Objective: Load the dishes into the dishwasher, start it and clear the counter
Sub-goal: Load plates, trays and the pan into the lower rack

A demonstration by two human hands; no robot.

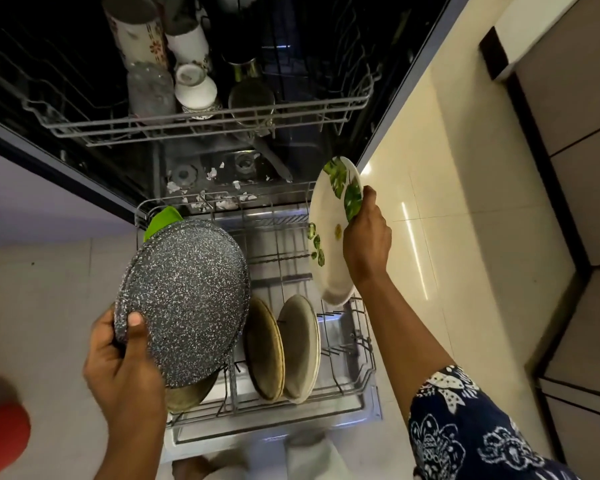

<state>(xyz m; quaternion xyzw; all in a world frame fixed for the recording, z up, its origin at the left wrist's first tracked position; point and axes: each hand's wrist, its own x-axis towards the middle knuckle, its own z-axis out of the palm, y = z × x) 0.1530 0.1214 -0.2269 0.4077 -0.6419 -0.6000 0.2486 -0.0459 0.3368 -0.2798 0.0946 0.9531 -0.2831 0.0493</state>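
Note:
The dishwasher stands open with its lower rack (362, 382) pulled out below me. My left hand (125, 368) grips the near rim of a dark speckled round pan (184, 296), held tilted over the rack's left side. A green item (163, 220) shows behind the pan. My right hand (366, 237) holds a white plate with green leaf prints (329, 271) on edge above the rack's right side. Two beige plates (281, 348) stand upright in the rack's middle slots. Part of another plate (191, 396) shows beneath the pan.
The upper rack (205, 123) holds cups, a glass and a tall patterned mug (136, 29). White scraps lie on the dishwasher floor (219, 188). Cream floor tiles (447, 168) and cabinet fronts run along the right. A red object (0, 438) sits at the lower left.

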